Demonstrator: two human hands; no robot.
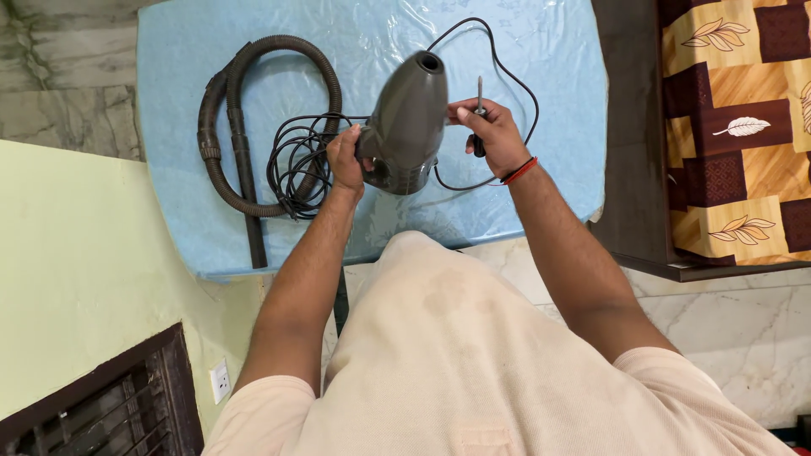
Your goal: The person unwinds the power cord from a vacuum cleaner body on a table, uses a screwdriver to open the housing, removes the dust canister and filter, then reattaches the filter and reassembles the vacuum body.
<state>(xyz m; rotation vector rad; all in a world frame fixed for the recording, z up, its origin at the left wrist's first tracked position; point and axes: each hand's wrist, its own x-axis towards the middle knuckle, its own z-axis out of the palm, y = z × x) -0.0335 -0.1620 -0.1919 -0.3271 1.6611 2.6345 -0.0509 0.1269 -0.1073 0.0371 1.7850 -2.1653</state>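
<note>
A dark grey hand-held vacuum blower body (407,122) is held above the blue-covered table (541,101), its round nozzle opening pointing away from me. My left hand (345,159) grips its handle end on the left. My right hand (488,135) holds a screwdriver (479,118) upright with its black handle in the fist, and its fingers touch the body's right side. A red band sits on my right wrist. The black power cord (296,160) lies bundled left of the body and loops around behind it.
A corrugated grey hose with a rigid tube (241,143) lies curled at the table's left. A bed with a patterned brown and orange cover (743,127) stands at the right. A pale green wall with a white socket (220,380) is at lower left.
</note>
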